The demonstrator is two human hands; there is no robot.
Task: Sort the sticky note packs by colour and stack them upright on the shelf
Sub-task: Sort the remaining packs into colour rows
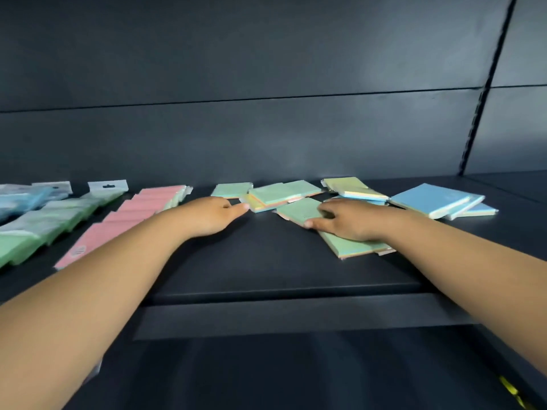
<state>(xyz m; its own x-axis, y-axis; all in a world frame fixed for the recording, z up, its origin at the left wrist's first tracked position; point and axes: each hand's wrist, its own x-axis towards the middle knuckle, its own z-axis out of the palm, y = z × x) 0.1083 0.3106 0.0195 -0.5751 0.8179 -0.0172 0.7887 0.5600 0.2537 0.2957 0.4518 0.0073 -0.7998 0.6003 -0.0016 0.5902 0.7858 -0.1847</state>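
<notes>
1. The loose sticky note packs lie flat in a scatter at the middle and right of the shelf (266,270): a green-topped pack (299,213) nearest my right hand, a second green-topped pack (355,247) under that wrist, more green ones (284,190) behind, a yellow-topped one (352,186) and blue ones (429,199) furthest right.
2. I can read no writing on any pack; the picture is blurred. The nearest pink pack carries a small round sticker (77,250), its print illegible.
3. My right hand (343,221) lies palm down on the green-topped pack, fingers spread and bent over its top, thumb at its near edge. Whether it actually grips the pack I cannot tell.
4. My left hand (211,216) reaches forward with fingers extended and holds nothing; its fingertips (244,206) are at the edge of the multicoloured pile (260,204).
5. At the left, overlapping rows run front to back: a pink row (130,216), a green row (59,218) and bluish packs (23,199) at the far left, with white hang tabs (108,184) at the back.
6. The shelf is dark, with a dark panelled back wall (266,128) and a slotted upright (479,113) on the right.
</notes>
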